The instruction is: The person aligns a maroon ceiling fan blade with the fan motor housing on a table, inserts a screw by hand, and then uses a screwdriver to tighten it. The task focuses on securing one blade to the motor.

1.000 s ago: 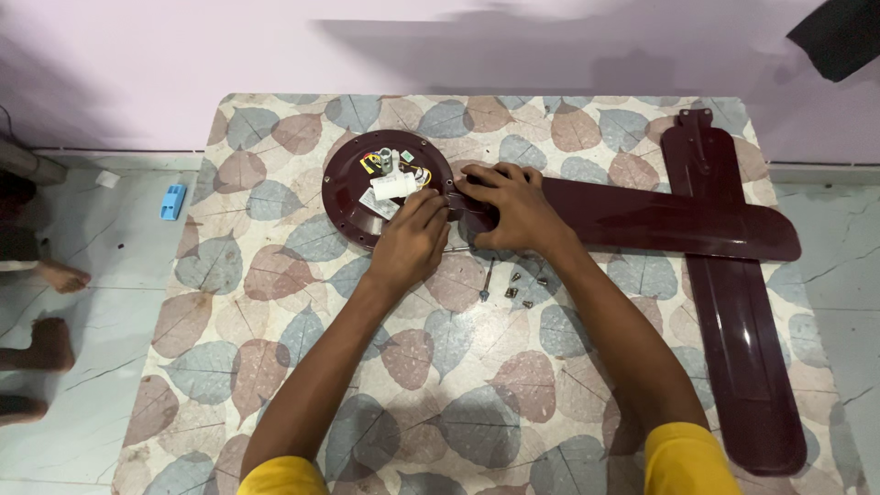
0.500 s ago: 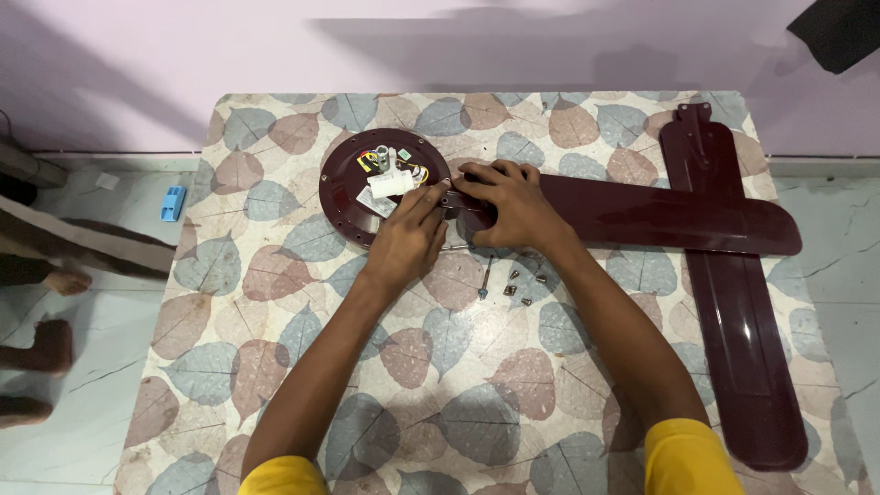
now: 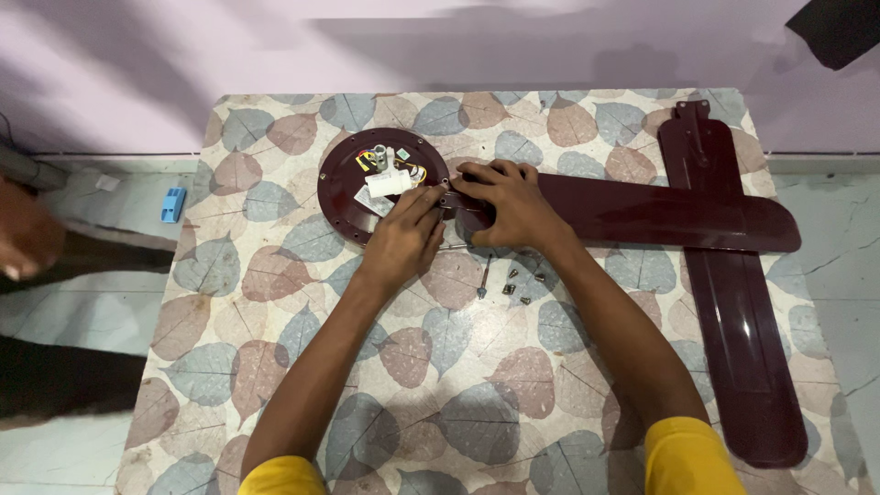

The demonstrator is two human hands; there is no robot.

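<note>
- Our work sits at the far middle of the desk: a round maroon fan motor housing, open side up, with its wiring and a white part showing inside
- One maroon fan blade lies flat, its inner end meeting the housing rim under our hands; a second blade lies across it, running toward us on the right
- Our left hand is curled at the joint, fingertips pinched on something small there; we cannot tell whether it is a screw or the blade bracket
- Our right hand lies palm down with fingers bent over the blade's inner end, pressing it rather than gripping it
- We judge the joint could slip out of line if that pressing hand eases, since the long blade is free along the rest of its length
- The small piece at our left fingertips could drop into the open housing among the wires, where it would be hard to fish out
- A screwdriver and loose screws lie just beside our right wrist; a sweep of the forearm could scatter them across the patterned top, where they would be hard to spot
- Someone else's limb shows at the left edge, well apart from the work, beside a small blue object on the floor
</note>
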